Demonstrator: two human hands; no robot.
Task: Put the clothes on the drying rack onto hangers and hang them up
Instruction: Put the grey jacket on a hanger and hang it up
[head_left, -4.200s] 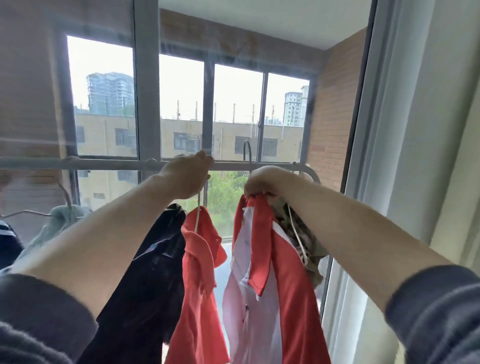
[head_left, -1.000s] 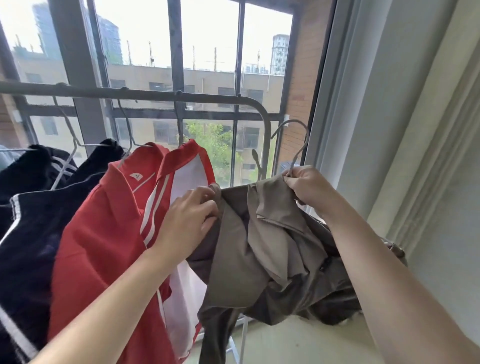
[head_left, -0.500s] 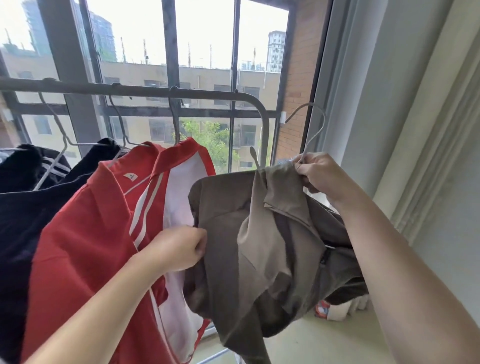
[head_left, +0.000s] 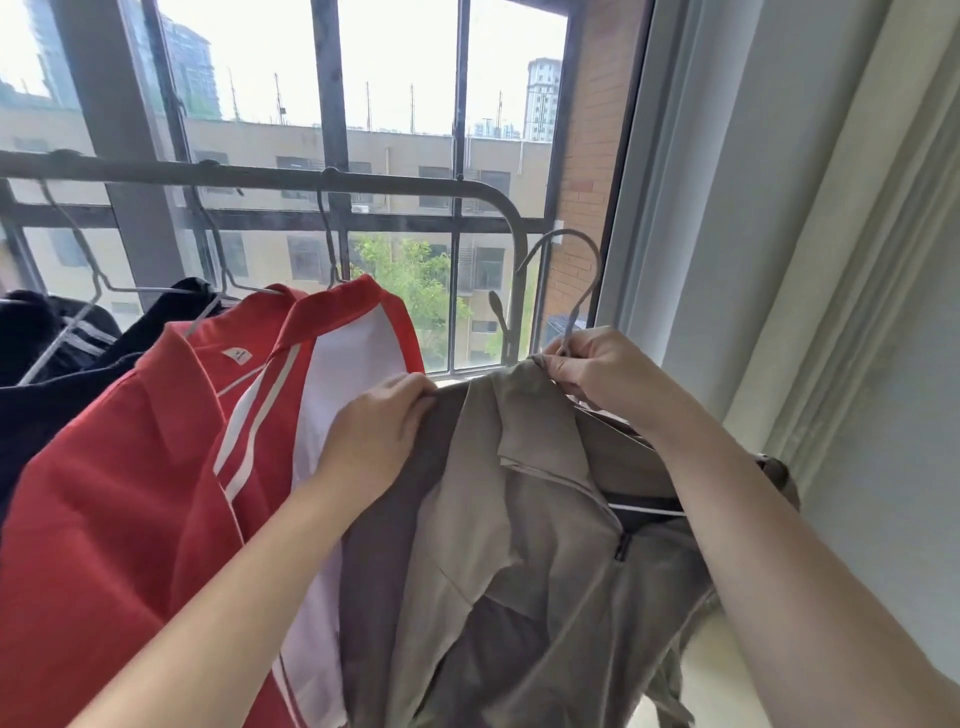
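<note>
Near the rail's (head_left: 260, 174) right end, not on it, your right hand (head_left: 602, 369) pinching the hanger (head_left: 576, 275) at the jacket's (head_left: 519, 545) collar, your left hand (head_left: 379, 431) gripping its shoulder, red top (head_left: 130, 493) hanging alongside.

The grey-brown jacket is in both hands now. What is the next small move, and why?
Probably raise the hanger hook, held in the right hand, over the rail right of the red jacket. The hook hangs on nothing yet; the left hand grips the grey-brown jacket at its shoulder.

Most of the hanger (head_left: 573, 318) hidden inside the olive jacket (head_left: 519, 545), hem beyond the bottom edge.
</note>
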